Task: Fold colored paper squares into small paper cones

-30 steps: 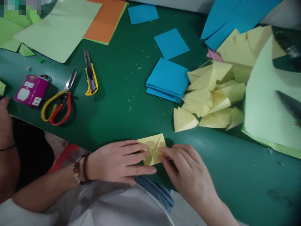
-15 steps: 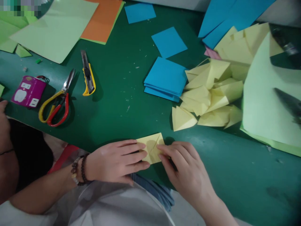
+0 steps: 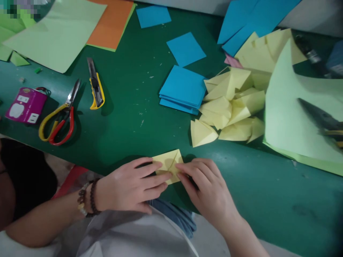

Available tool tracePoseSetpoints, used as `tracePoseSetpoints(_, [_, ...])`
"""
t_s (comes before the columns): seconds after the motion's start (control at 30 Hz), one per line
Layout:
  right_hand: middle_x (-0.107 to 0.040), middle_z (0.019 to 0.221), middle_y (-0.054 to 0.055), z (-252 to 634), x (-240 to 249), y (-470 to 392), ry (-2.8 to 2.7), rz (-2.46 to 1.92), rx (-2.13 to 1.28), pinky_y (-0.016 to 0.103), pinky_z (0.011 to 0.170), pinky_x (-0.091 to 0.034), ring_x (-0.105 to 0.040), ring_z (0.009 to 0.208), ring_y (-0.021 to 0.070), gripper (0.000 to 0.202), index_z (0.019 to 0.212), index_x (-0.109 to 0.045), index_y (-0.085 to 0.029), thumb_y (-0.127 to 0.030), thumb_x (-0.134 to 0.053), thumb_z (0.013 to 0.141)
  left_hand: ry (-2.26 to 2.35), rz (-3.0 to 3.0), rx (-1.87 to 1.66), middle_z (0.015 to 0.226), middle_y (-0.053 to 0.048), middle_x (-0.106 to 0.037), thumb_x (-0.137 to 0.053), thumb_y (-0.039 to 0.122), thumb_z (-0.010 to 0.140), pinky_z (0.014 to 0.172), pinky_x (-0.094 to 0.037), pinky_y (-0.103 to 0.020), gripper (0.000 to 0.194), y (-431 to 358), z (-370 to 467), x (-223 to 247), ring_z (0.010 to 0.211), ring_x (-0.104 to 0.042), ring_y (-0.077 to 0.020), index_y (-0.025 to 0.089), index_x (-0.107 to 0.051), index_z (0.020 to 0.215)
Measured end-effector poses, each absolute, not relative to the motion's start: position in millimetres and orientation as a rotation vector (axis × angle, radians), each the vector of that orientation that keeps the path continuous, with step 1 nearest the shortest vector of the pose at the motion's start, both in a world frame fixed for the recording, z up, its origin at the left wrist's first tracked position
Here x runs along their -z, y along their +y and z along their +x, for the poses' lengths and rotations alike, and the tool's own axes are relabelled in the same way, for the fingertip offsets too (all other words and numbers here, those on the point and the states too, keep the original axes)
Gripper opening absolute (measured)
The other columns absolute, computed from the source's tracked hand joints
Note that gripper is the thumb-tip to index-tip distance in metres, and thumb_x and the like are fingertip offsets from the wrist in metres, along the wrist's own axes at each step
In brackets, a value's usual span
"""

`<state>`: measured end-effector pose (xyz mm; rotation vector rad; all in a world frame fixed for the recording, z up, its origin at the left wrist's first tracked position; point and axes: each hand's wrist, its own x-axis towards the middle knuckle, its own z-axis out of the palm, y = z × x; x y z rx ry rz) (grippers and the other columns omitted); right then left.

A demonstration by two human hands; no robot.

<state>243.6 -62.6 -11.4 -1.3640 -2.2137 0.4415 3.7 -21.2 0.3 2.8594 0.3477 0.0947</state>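
Observation:
A small folded yellow paper [image 3: 167, 162] lies on the green table near its front edge, with a slanting crease or flap edge across it. My left hand [image 3: 134, 185] rests flat with fingers spread, its fingertips on the paper's left and lower part. At the paper's right edge, my right hand [image 3: 207, 187] pinches it between thumb and index finger, the other fingers curled. Beyond the hands, folded yellow pieces [image 3: 235, 107] form a loose heap, and a stack of blue squares [image 3: 182, 87] sits to the left of them.
Scissors [image 3: 63, 116], a yellow box cutter [image 3: 96, 87] and a purple box [image 3: 26, 105] lie on the table [image 3: 125, 125] at the left. Pale green sheets [image 3: 297, 117] are at the right, a dark blade above them. Orange paper [image 3: 109, 26] lies at the back left.
The whole view has shifted slightly, so objects appear further left. One middle finger of my left hand now reaches further over the yellow paper. The right hand keeps its pinch.

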Motion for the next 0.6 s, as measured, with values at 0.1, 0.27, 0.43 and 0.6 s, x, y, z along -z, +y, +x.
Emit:
tracePoseSetpoints(0.1, [-0.068,0.09,0.006,244.8,10.7,-62.6,-2.17,-1.346,-0.49,0.036,0.079,-0.052,-0.057,0.089,0.02,0.021,0.107,-0.06,-0.017,-0.01,-0.059,0.087,0.339,2.834,-0.077,0.149,-0.005,-0.044,-0.059,0.062,0.083,0.107,-0.037,-0.043,0.057,-18.7,6.8,-4.0,0.128,-0.044,-0.0278,0.02,-0.061,0.121])
tracePoseSetpoints(0.27, [-0.069,0.092,0.005,248.2,7.3,-62.6,-2.132,-1.344,-0.567,0.036,0.077,-0.052,-0.058,0.09,0.0198,0.024,0.109,-0.059,-0.02,-0.009,-0.057,0.088,0.365,2.753,-0.029,0.147,-0.014,-0.044,-0.069,0.065,0.073,0.104,-0.038,-0.043,0.065,-13.8,9.6,-9.4,0.128,-0.044,-0.0298,0.02,-0.06,0.118])
tracePoseSetpoints(0.43, [-0.069,0.093,0.005,251.8,7.0,-62.6,-2.121,-1.342,-0.623,0.036,0.074,-0.053,-0.06,0.089,0.0201,0.023,0.11,-0.059,-0.021,-0.011,-0.054,0.09,0.361,2.731,-0.028,0.147,-0.014,-0.043,-0.071,0.065,0.071,0.105,-0.038,-0.043,0.066,-13.0,9.3,-10.6,0.128,-0.043,-0.0299,0.02,-0.059,0.118])
tracePoseSetpoints(0.6, [-0.068,0.093,0.005,252.2,7.8,-62.4,-2.118,-1.325,-0.62,0.036,0.076,-0.053,-0.059,0.089,0.0199,0.026,0.11,-0.058,-0.022,-0.008,-0.055,0.089,0.348,2.719,-0.025,0.147,-0.014,-0.043,-0.073,0.065,0.069,0.105,-0.038,-0.043,0.069,-10.9,8.2,-10.3,0.128,-0.043,-0.0302,0.02,-0.058,0.12])
